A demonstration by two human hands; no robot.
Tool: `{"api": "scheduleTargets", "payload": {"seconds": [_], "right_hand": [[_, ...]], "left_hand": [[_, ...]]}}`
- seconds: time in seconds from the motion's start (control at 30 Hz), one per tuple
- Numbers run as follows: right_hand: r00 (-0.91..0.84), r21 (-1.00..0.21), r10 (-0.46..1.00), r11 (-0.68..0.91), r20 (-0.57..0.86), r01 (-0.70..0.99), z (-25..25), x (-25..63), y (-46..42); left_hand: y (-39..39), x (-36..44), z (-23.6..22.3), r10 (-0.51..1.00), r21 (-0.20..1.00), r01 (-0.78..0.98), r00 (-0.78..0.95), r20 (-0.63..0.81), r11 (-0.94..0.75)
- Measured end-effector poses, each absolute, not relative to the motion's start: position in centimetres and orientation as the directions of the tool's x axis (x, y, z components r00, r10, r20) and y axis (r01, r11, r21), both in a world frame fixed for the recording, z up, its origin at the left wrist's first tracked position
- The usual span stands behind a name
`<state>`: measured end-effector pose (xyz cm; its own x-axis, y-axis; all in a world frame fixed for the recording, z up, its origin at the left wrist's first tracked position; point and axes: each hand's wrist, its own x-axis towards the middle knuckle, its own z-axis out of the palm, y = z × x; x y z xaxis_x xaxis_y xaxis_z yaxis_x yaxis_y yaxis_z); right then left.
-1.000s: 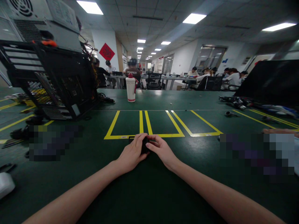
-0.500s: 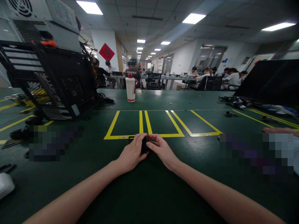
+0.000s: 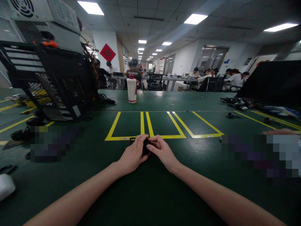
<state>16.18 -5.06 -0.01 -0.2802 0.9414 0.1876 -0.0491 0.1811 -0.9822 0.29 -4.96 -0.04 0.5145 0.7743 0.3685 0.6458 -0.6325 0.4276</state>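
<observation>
A small black object (image 3: pixel 146 147) lies between my hands near the table's middle; its kind is hard to make out because fingers cover much of it. My left hand (image 3: pixel 133 153) wraps over it from the left, fingers on its top and thumb on the near side. From the right, my right hand (image 3: pixel 164 153) pinches its edge with thumb and bent fingers. A thin black frame-like part (image 3: pixel 132 140) shows just left of my left fingers. Both hands are at the near edge of a yellow tape outline (image 3: pixel 115 138) on the green table (image 3: pixel 150 194).
An open black computer case (image 3: pixel 77 84) with a power supply (image 3: pixel 58 18) on top stands at left. A white bottle (image 3: pixel 132 91) stands ahead. Cables (image 3: pixel 237 102) and a dark panel (image 3: pixel 272 80) are at right. Another person's hand (image 3: pixel 279 131) rests at the right edge.
Almost nothing differs. Both hands keep the same hold on the black object, and the view has shifted very slightly.
</observation>
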Motion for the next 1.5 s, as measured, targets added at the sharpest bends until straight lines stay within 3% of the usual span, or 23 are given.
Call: {"api": "scheduleTargets", "payload": {"seconds": [0.2,0.5,0.8,1.07,1.5], "right_hand": [[-0.293,-0.993,0.949,0.108,0.115,-0.042,0.1,16.33,-5.02],[-0.29,-0.983,0.939,0.176,0.185,-0.055,0.33,16.24,-5.37],[-0.29,-0.994,0.951,0.104,0.112,-0.043,0.21,16.3,-5.12],[-0.284,-0.969,0.928,0.248,0.242,-0.014,0.02,16.08,-5.38],[-0.284,-0.988,0.947,0.155,0.148,0.003,0.49,16.29,-5.51]], "left_hand": [[-5.02,0.34,0.11,0.787,0.43,0.659,0.505,0.355,-0.617],[-5.07,0.26,0.19,0.785,0.437,0.652,0.511,0.35,-0.62],[-5.06,0.38,0.2,0.78,0.424,0.655,0.51,0.363,-0.626],[-5.1,0.34,0.36,0.776,0.431,0.646,0.52,0.356,-0.63],[-5.07,0.28,0.2,0.78,0.436,0.647,0.514,0.357,-0.625]]}}
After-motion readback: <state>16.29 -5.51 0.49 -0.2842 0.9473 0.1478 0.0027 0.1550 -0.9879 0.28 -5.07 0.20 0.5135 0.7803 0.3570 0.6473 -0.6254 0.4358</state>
